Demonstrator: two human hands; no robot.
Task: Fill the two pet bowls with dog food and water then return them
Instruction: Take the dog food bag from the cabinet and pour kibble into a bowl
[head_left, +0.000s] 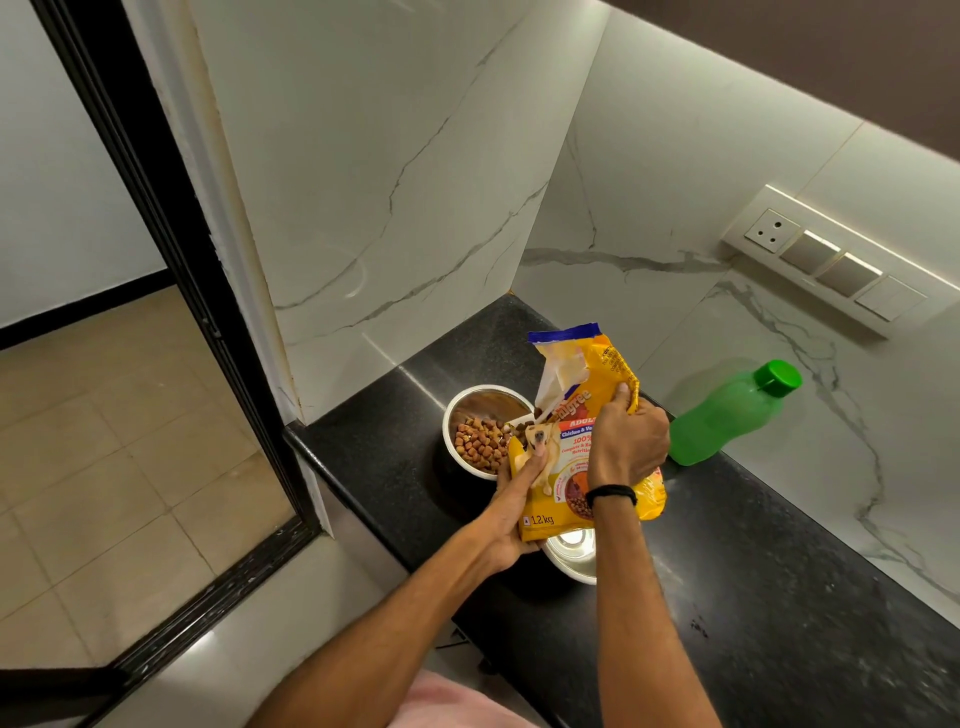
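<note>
Both hands, left hand (511, 501) and right hand (626, 441), gripped the tilted food bag (587, 415); far bowl (480, 431) had kibble, near bowl (571, 556) looked empty, water bottle (727, 415) capped.

1. Steel pet bowls: two, one holding kibble (480, 428), one partly hidden under the bag (571, 556).
2. Yellow dog food bag (587, 431): one.
3. Green water bottle (727, 415), capped: one.
4. Hands: two, left hand (511, 512) and right hand (628, 441).
5. Black wristband (610, 493): one.
6. Wall switch panel (831, 257): one, with one socket and three switches.
7. Black countertop (753, 597): one.
</note>
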